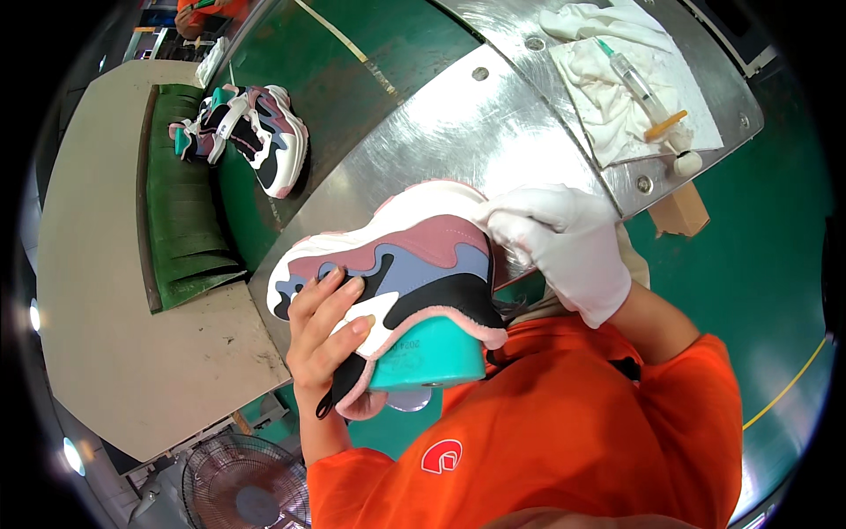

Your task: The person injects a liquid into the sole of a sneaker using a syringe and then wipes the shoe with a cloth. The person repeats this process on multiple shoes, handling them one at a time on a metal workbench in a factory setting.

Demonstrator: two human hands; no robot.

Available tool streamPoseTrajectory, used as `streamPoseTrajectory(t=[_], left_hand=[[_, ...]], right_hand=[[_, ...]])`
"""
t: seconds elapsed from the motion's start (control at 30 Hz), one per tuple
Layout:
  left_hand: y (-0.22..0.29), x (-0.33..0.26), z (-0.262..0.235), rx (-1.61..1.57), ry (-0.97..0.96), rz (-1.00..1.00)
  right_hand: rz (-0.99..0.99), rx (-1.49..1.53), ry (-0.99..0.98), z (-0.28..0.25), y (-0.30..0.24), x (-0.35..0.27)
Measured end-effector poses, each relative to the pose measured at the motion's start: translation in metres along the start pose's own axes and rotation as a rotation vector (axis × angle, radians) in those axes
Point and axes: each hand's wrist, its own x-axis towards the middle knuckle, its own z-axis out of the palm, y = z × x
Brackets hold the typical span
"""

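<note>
My bare left hand [326,331] is wrapped round the side of a sneaker [388,264] tipped on its side, sole edge facing away from me. The sneaker has mauve, blue-grey, black and white panels, a thick white sole and a pink collar. A teal shoe last [432,353] fills it and sticks out of the opening. My right hand [564,247], in a white glove, has its curled fingers pressed together against the sole's edge at the heel. Anything between those fingertips is hidden.
On the steel table [476,115] lie a white cloth [582,75] and a syringe [634,84] with a teal tip. Similar sneakers [273,145] rest on the green belt [352,35] at far left. A fan [247,485] stands lower left.
</note>
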Motion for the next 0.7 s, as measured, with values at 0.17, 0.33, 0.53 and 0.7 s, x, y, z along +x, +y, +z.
streamPoseTrajectory(t=[0.17,0.33,0.53,0.7], left_hand=[[0.002,0.006,0.000,-0.013,0.012,-0.013],[-0.004,-0.002,0.000,-0.014,0.009,0.046],[0.001,0.004,0.001,-0.030,0.012,0.021],[-0.002,0.004,0.001,-0.046,0.026,0.025]], right_hand=[[-0.241,-0.296,0.077,0.009,0.009,-0.014],[-0.181,-0.105,0.122,0.010,0.008,-0.023],[-0.123,-0.097,0.194,0.016,0.011,-0.024],[0.025,0.016,0.161,0.013,0.009,-0.024]])
